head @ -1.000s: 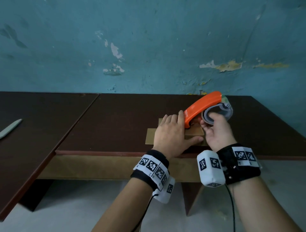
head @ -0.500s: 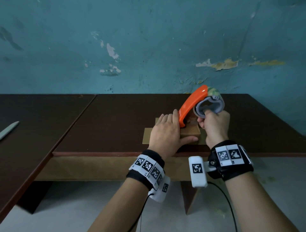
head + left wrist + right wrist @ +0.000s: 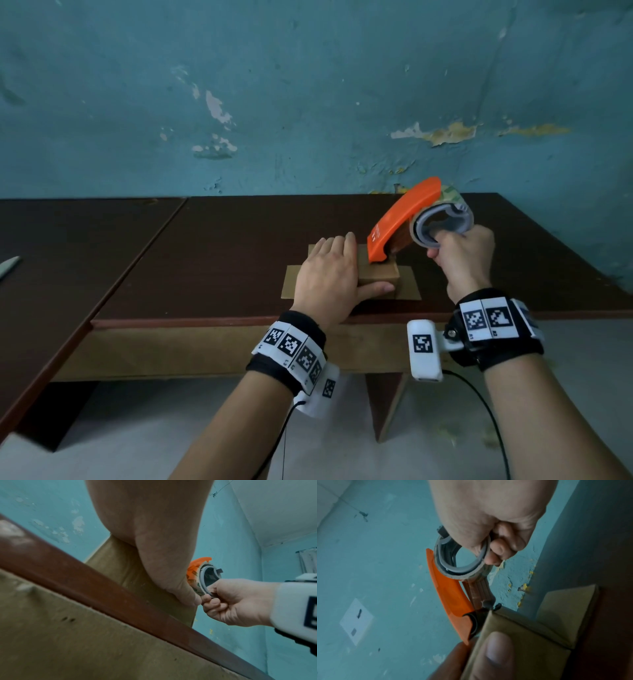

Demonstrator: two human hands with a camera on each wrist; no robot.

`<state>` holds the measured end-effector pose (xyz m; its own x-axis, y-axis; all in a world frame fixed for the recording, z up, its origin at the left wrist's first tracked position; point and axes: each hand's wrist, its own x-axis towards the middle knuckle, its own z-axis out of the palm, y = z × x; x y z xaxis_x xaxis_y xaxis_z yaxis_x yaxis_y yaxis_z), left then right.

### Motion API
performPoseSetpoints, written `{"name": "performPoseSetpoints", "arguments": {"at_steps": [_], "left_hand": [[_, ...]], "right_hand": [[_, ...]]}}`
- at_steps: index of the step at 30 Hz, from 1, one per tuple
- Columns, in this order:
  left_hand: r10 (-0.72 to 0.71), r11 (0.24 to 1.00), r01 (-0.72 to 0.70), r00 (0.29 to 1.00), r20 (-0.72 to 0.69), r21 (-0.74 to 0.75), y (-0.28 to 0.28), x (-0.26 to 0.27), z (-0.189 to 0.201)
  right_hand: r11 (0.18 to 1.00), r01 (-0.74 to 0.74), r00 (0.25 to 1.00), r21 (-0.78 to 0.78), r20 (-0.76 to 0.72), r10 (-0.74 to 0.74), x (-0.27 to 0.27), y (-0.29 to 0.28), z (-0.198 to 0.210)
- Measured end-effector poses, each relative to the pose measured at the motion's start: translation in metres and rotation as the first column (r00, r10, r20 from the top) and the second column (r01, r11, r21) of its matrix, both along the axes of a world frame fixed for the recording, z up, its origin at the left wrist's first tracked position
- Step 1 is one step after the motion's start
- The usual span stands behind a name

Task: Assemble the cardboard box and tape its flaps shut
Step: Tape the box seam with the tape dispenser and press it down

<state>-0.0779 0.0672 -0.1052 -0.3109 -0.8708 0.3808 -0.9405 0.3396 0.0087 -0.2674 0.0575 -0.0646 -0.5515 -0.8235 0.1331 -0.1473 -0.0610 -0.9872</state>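
A small brown cardboard box [image 3: 378,274] stands near the table's front edge, with flaps [image 3: 409,284] lying flat on the table at either side. My left hand [image 3: 329,274] lies flat on the box top, fingers straight, thumb [image 3: 496,653] along the front face. My right hand [image 3: 459,260] grips the grey ring of an orange tape dispenser [image 3: 400,219]. The dispenser tilts up to the right and its nose rests on the box top beside my left fingers. In the right wrist view a strip of tape [image 3: 479,592] runs from the roll down to the box [image 3: 513,626].
The box stands on a dark brown table [image 3: 222,257] against a peeling teal wall [image 3: 308,102]. A second dark table [image 3: 51,274] adjoins on the left, with a pale flat object [image 3: 8,269] at its edge. The floor lies below the front edge.
The right hand has risen a little and the dispenser now tilts more steeply, its nose still on the box top. The left hand has stayed flat on the box.
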Motion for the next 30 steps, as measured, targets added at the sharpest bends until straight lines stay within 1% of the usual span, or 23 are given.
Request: {"name": "performPoseSetpoints", "arguments": {"at_steps": [4, 8, 12, 15, 16, 18, 19, 20, 21, 22, 23, 24, 25, 28, 30], "left_hand": [[0.0, 1.0, 0.0, 1.0, 0.01, 0.013, 0.001, 0.0, 0.001], [-0.013, 1.0, 0.014, 1.0, -0.022, 0.02, 0.003, 0.0, 0.004], [-0.045, 0.998, 0.048, 0.995, -0.085, 0.035, 0.01, -0.006, 0.004], [-0.049, 0.998, 0.056, 0.984, -0.17, 0.034, 0.016, -0.021, 0.0], [-0.04, 0.998, 0.048, 0.982, -0.185, 0.039, 0.017, -0.024, -0.002], [-0.028, 0.999, 0.034, 0.986, -0.163, 0.039, 0.017, -0.027, -0.004], [-0.03, 0.998, 0.036, 0.99, -0.141, 0.045, 0.016, -0.027, -0.004], [-0.036, 0.998, 0.043, 0.991, -0.127, 0.052, 0.016, -0.027, -0.004], [-0.038, 0.997, 0.046, 0.992, -0.119, 0.059, 0.016, -0.026, -0.004], [-0.037, 0.997, 0.045, 0.993, -0.113, 0.066, 0.016, -0.025, -0.004], [-0.038, 0.996, 0.046, 0.994, -0.105, 0.075, 0.016, -0.024, -0.002], [-0.042, 0.995, 0.049, 0.995, -0.091, 0.084, 0.015, -0.023, -0.001], [-0.047, 0.994, 0.054, 0.996, -0.072, 0.098, 0.015, -0.022, 0.001], [-0.039, 0.987, 0.037, 0.999, 0.01, 0.158, 0.017, -0.018, 0.005], [-0.016, 0.985, 0.006, 0.998, 0.054, 0.17, 0.018, -0.019, 0.006]], "right_hand": [[1.0, -0.018, 0.989, 0.008, -0.149, 0.019, -0.003, 0.003, 0.001], [0.999, -0.025, 0.948, -0.02, -0.318, 0.017, 0.0, 0.002, 0.01], [0.998, -0.057, 0.929, 0.021, -0.365, 0.06, 0.002, -0.002, 0.017], [0.997, -0.05, 0.924, 0.062, -0.375, 0.069, -0.001, -0.003, 0.017], [0.997, -0.044, 0.931, 0.062, -0.359, 0.064, 0.0, -0.003, 0.016], [1.0, -0.018, 0.947, 0.022, -0.321, 0.024, 0.006, 0.0, 0.012], [1.0, 0.013, 0.97, -0.017, -0.243, -0.017, 0.01, 0.001, 0.007], [0.998, 0.028, 0.996, -0.059, -0.087, -0.033, 0.014, 0.002, 0.004], [0.996, 0.021, 0.993, -0.084, 0.117, -0.011, 0.019, 0.002, 0.001], [0.998, -0.002, 0.955, -0.069, 0.295, 0.022, 0.024, 0.002, -0.001], [0.999, -0.027, 0.913, -0.039, 0.406, 0.04, 0.027, 0.003, -0.002], [0.999, -0.051, 0.9, 0.0, 0.434, 0.046, 0.028, 0.004, -0.002], [0.997, -0.071, 0.911, 0.022, 0.409, 0.056, 0.028, 0.004, -0.003], [0.995, -0.098, 0.952, 0.002, 0.292, 0.093, 0.025, 0.007, -0.001], [0.994, -0.109, 0.959, -0.005, 0.264, 0.107, 0.022, 0.009, 0.0]]}}
